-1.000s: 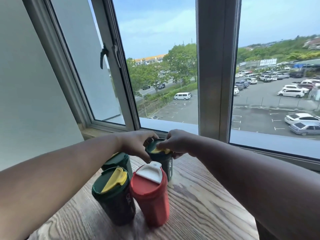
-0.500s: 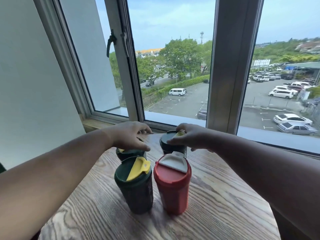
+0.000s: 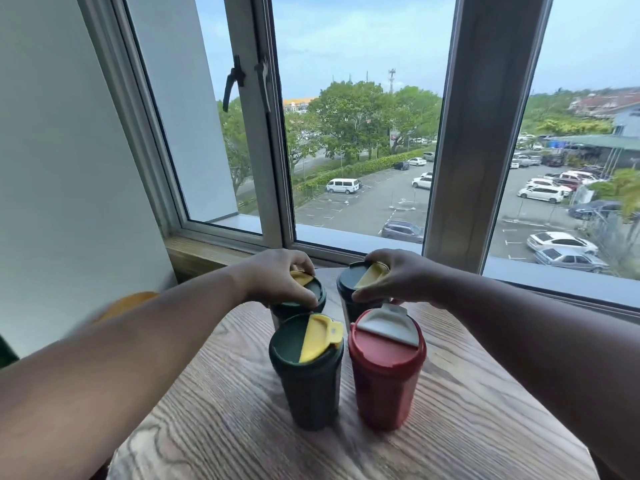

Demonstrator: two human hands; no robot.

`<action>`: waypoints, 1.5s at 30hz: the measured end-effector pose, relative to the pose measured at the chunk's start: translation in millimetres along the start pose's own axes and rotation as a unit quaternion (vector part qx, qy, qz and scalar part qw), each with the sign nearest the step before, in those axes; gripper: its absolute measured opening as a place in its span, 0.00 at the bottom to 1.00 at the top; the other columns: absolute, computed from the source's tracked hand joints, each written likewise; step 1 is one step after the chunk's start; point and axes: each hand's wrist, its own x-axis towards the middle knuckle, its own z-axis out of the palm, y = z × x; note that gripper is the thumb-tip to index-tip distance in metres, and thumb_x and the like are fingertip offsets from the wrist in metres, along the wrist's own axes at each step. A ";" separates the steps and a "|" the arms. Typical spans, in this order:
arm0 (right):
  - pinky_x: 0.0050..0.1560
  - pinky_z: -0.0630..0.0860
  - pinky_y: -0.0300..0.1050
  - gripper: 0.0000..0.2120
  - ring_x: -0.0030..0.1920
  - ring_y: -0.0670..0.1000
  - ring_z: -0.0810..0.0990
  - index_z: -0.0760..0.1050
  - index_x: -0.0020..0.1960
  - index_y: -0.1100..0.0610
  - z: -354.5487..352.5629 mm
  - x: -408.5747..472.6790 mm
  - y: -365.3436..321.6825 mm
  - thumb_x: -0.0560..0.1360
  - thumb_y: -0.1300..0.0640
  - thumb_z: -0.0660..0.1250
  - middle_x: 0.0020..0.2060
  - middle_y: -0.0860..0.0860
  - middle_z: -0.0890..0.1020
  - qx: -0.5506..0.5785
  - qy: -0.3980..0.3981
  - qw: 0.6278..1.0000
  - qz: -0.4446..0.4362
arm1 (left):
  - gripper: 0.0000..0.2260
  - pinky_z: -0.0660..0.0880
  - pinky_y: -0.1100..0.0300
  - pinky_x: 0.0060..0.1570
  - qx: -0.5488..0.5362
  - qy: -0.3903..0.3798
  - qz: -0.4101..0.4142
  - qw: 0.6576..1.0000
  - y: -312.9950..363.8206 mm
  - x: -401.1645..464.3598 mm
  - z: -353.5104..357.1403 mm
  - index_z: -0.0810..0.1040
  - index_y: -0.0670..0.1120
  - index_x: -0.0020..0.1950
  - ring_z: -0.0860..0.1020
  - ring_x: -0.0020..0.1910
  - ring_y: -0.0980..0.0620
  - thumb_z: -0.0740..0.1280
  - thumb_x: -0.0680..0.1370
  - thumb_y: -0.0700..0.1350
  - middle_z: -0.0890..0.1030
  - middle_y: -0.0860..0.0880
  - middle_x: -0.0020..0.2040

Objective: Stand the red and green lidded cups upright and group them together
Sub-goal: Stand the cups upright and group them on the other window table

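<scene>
**Four lidded cups stand upright in a tight cluster on the wooden table**

Nearest the camera, a green cup (image 3: pixel 309 372) and the red cup (image 3: pixel 386 370) stand side by side on the wood-grain table (image 3: pixel 485 427), close together with a narrow gap between them. Both have their long axis vertical, bases on the table, lids up. The near green cup's yellow flap (image 3: pixel 320 337) lies on the right half of its lid, its tab pointing toward the far edge. The red cup's white flap (image 3: pixel 388 323) lies across the far part of its lid.

Behind them, near the table's far edge by the window sill (image 3: pixel 207 249), stand two more green cups, also upright. The left hand (image 3: pixel 277 280) is curled over the lid of the far-left green cup (image 3: pixel 301 303), fingertips and thumb closed on its rim and yellow flap. The right hand (image 3: pixel 398 278) grips the far-right green cup (image 3: pixel 349 289) the same way, fingers wrapped over its yellow flap and rim.

Count: three green cups, one red cup, four in all, set two by two.

Beyond the table is the window (image 3: pixel 363 133), with a car park outside.
</scene>
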 end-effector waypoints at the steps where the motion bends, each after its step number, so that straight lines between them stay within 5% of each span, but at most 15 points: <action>1: 0.33 0.76 0.36 0.39 0.48 0.52 0.82 0.72 0.68 0.52 0.7 0.5 0.8 0.61 0.50 0.83 0.55 0.54 0.79 0.003 0.003 1.000 0.000 | 0.22 0.83 0.55 0.44 0.000 0.005 0.005 1.000 -0.9 1.3 1.2 0.77 0.58 0.57 0.78 0.50 0.52 0.79 0.66 0.54 0.76 0.50 0.57; 6: 0.39 0.79 0.40 0.38 0.50 0.52 0.82 0.72 0.67 0.49 0.1 -2.1 4.1 0.60 0.49 0.83 0.55 0.53 0.79 0.003 -0.008 1.000 0.002 | 0.23 0.74 0.60 0.44 0.017 0.016 0.020 1.000 -3.8 6.3 4.9 0.76 0.58 0.59 0.76 0.51 0.53 0.78 0.66 0.56 0.76 0.52 0.57; 14: 0.38 0.79 0.39 0.36 0.47 0.51 0.83 0.72 0.68 0.51 -6.9 -4.4 5.8 0.63 0.53 0.82 0.55 0.54 0.79 0.019 -0.033 0.999 -0.006 | 0.23 0.73 0.61 0.41 0.019 0.023 0.028 0.999 -2.4 12.6 9.0 0.75 0.57 0.58 0.76 0.48 0.55 0.77 0.65 0.56 0.77 0.52 0.55; 21: 0.40 0.80 0.39 0.36 0.47 0.50 0.82 0.72 0.68 0.49 -6.8 -3.8 8.2 0.64 0.52 0.82 0.55 0.52 0.79 0.003 -0.049 0.999 -0.020 | 0.25 0.80 0.53 0.50 0.005 0.000 0.020 1.000 3.4 13.5 9.6 0.74 0.56 0.59 0.78 0.50 0.52 0.76 0.65 0.58 0.77 0.50 0.55; 32: 0.41 0.81 0.41 0.35 0.48 0.51 0.83 0.72 0.67 0.49 -7.6 -7.9 5.4 0.63 0.53 0.82 0.56 0.53 0.78 -0.003 -0.044 0.999 -0.024 | 0.28 0.84 0.51 0.40 -0.005 -0.029 -0.018 0.999 19.1 4.9 13.7 0.74 0.55 0.62 0.80 0.49 0.49 0.80 0.65 0.53 0.77 0.49 0.55; 37: 0.49 0.83 0.51 0.33 0.51 0.53 0.84 0.74 0.65 0.49 -10.8 -8.7 8.2 0.63 0.52 0.82 0.57 0.53 0.78 -0.006 -0.053 0.998 -0.022 | 0.30 0.84 0.54 0.39 0.003 -0.039 -0.016 0.999 22.9 4.2 13.7 0.74 0.56 0.62 0.79 0.48 0.52 0.81 0.64 0.54 0.76 0.50 0.54; 45: 0.55 0.81 0.56 0.32 0.55 0.53 0.82 0.70 0.69 0.45 -12.9 -12.4 5.4 0.69 0.44 0.76 0.59 0.53 0.78 0.000 -0.081 0.997 0.005 | 0.29 0.82 0.51 0.51 -0.025 -0.075 -0.025 0.997 19.8 0.4 8.3 0.73 0.59 0.64 0.81 0.52 0.50 0.77 0.67 0.64 0.78 0.51 0.58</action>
